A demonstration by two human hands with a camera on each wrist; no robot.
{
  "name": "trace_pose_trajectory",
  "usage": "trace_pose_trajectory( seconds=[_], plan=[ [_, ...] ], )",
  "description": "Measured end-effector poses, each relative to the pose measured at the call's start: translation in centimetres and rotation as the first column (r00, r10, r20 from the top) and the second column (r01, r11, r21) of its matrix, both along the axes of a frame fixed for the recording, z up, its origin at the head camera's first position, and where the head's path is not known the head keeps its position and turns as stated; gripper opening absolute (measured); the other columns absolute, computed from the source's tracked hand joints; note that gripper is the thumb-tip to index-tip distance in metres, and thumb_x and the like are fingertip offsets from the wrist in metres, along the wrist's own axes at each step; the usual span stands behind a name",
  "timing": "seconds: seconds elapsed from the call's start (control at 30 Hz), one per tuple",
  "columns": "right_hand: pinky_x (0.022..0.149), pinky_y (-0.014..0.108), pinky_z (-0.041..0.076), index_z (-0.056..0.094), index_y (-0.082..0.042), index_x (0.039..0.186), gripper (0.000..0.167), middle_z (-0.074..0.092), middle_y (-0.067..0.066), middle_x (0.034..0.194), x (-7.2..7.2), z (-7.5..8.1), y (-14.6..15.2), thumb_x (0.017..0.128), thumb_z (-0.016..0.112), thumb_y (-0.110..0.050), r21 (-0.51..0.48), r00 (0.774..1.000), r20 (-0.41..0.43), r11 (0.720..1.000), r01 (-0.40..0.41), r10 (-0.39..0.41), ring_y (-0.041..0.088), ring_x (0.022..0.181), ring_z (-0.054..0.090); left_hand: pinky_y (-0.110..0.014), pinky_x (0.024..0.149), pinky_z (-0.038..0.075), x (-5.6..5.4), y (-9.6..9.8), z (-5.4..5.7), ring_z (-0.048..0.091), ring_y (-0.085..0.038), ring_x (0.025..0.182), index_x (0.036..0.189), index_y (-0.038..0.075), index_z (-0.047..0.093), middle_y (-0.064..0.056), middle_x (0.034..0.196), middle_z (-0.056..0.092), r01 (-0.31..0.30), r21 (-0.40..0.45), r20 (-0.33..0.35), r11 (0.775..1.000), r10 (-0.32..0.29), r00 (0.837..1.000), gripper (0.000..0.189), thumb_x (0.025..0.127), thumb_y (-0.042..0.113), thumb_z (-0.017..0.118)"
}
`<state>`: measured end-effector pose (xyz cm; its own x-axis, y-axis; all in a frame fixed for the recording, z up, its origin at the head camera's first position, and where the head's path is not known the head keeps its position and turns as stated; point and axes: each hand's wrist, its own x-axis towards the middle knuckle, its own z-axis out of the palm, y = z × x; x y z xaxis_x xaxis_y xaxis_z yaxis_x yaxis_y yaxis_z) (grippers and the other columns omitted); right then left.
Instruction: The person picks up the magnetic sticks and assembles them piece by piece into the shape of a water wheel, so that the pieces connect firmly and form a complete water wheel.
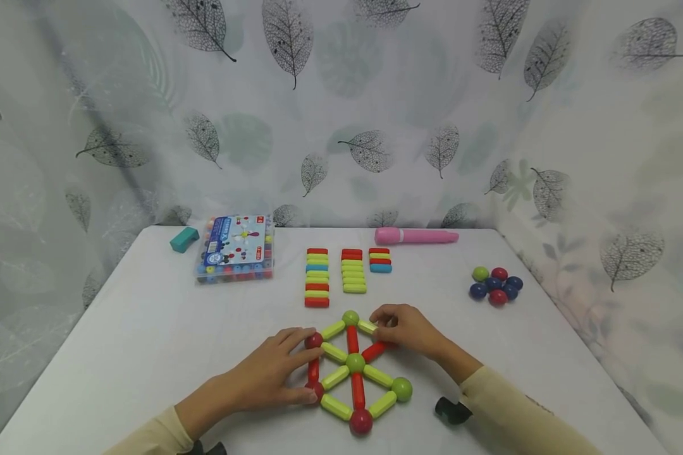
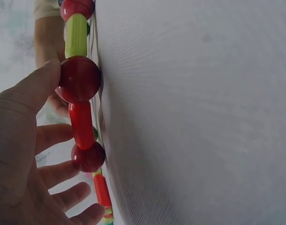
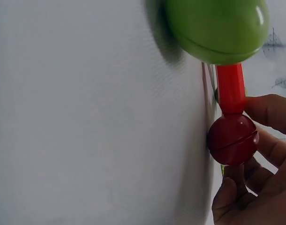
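A flat hexagon of magnetic rods and balls lies on the table, with a green ball [image 1: 355,363] at its centre. My left hand [image 1: 273,370] rests along its left side, fingers spread; the thumb touches the lower red ball [image 2: 79,79] and a fingertip meets the upper red ball [image 2: 88,157]. A red rod [image 2: 81,124] joins these two. At the upper right corner my right hand [image 1: 406,330] holds another red ball [image 3: 233,139], which the hand hides in the head view. One fingertip lies against the red rod [image 3: 230,89] beside it. A green ball [image 1: 401,388] forms the lower right corner.
Behind the hexagon, yellow, red and blue rods [image 1: 317,278] lie in stacked rows. Several loose balls [image 1: 494,284] sit at the right. Along the back are a plastic box [image 1: 236,246], a teal block [image 1: 184,239] and a pink marker-shaped object [image 1: 415,236].
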<state>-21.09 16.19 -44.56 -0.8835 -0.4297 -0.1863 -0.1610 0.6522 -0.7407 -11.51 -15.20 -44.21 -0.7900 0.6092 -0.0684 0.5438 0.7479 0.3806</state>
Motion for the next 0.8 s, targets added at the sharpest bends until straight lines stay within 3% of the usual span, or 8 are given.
trace_pose_trajectory(
  seconds=[0.1, 0.23, 0.37, 0.47, 0.6, 0.7, 0.8],
  plan=[
    [0.069, 0.028, 0.053, 0.071, -0.017, 0.117, 0.03, 0.063, -0.002, 0.099, 0.9, 0.2, 0.2, 0.09, 0.077, -0.029, 0.001, 0.998, -0.039, 0.999, 0.047, -0.047, 0.017, 0.088, 0.058, -0.057, 0.113, 0.041, 0.0, -0.1, 0.0, 0.033, -0.029, 0.148, 0.152, 0.034, 0.049, 0.001, 0.163, 0.033, 0.003, 0.005, 0.003, 1.0, -0.003, 1.0, 0.077, 0.087, 0.074, 0.06],
    [0.078, 0.031, 0.053, 0.069, -0.018, 0.123, 0.037, 0.062, -0.004, 0.108, 3.6, 0.7, 0.6, 0.09, 0.078, -0.032, 0.012, 0.983, -0.133, 0.992, 0.129, -0.127, 0.015, 0.097, 0.057, -0.058, 0.114, 0.04, -0.1, -0.2, 0.1, 0.031, -0.031, 0.149, 0.152, 0.034, 0.048, 0.001, 0.164, 0.032, 0.009, 0.01, 0.012, 1.0, -0.01, 1.0, 0.076, 0.087, 0.073, 0.06],
    [0.085, 0.034, 0.051, 0.069, -0.02, 0.12, 0.038, 0.063, -0.005, 0.108, 6.5, 1.2, 1.4, 0.087, 0.082, -0.033, 0.017, 0.978, -0.126, 0.985, 0.172, -0.169, 0.015, 0.102, 0.056, -0.059, 0.114, 0.039, -0.3, -0.3, 0.2, 0.029, -0.031, 0.15, 0.152, 0.035, 0.048, 0.001, 0.164, 0.032, 0.0, 0.007, 0.017, 1.0, 0.0, 1.0, 0.077, 0.087, 0.075, 0.059],
    [0.082, 0.03, 0.05, 0.069, -0.02, 0.115, 0.036, 0.064, -0.006, 0.105, 8.2, 1.3, 2.3, 0.085, 0.083, -0.034, 0.03, 0.991, -0.052, 0.991, 0.128, -0.126, 0.016, 0.099, 0.055, -0.059, 0.114, 0.038, -0.6, -0.3, 0.4, 0.029, -0.031, 0.151, 0.152, 0.034, 0.048, 0.0, 0.164, 0.035, -0.016, 0.013, 0.008, 1.0, 0.016, 1.0, 0.075, 0.088, 0.072, 0.06],
    [0.075, 0.024, 0.05, 0.069, -0.022, 0.11, 0.032, 0.064, -0.008, 0.104, 9.7, 1.2, 3.5, 0.084, 0.083, -0.035, 0.035, 1.0, -0.001, 0.999, 0.003, -0.002, 0.015, 0.094, 0.055, -0.06, 0.114, 0.038, -1.2, -0.2, 0.5, 0.033, -0.032, 0.149, 0.149, 0.028, 0.053, -0.001, 0.159, 0.044, -0.021, 0.051, 0.005, 0.998, 0.021, 1.0, 0.065, 0.093, 0.059, 0.064],
    [0.074, 0.023, 0.05, 0.07, -0.024, 0.108, 0.028, 0.064, -0.011, 0.104, 9.9, 1.0, 4.0, 0.085, 0.083, -0.032, 0.035, 0.999, -0.019, 0.998, -0.048, 0.048, 0.011, 0.091, 0.055, -0.059, 0.114, 0.039, -1.3, -0.3, 0.4, 0.037, -0.032, 0.147, 0.144, 0.026, 0.059, -0.001, 0.153, 0.051, -0.014, 0.077, -0.002, 0.997, 0.014, 1.0, 0.057, 0.094, 0.053, 0.067],
    [0.073, 0.022, 0.05, 0.07, -0.024, 0.109, 0.027, 0.064, -0.012, 0.103, 9.5, 0.9, 4.1, 0.085, 0.082, -0.028, 0.051, 0.998, -0.041, 0.998, -0.037, 0.039, 0.01, 0.09, 0.056, -0.053, 0.11, 0.045, -1.3, -0.3, 0.3, 0.045, -0.025, 0.138, 0.138, 0.026, 0.064, 0.003, 0.144, 0.058, -0.005, 0.098, -0.034, 0.995, 0.008, 0.999, 0.05, 0.095, 0.051, 0.068]
  ],
)
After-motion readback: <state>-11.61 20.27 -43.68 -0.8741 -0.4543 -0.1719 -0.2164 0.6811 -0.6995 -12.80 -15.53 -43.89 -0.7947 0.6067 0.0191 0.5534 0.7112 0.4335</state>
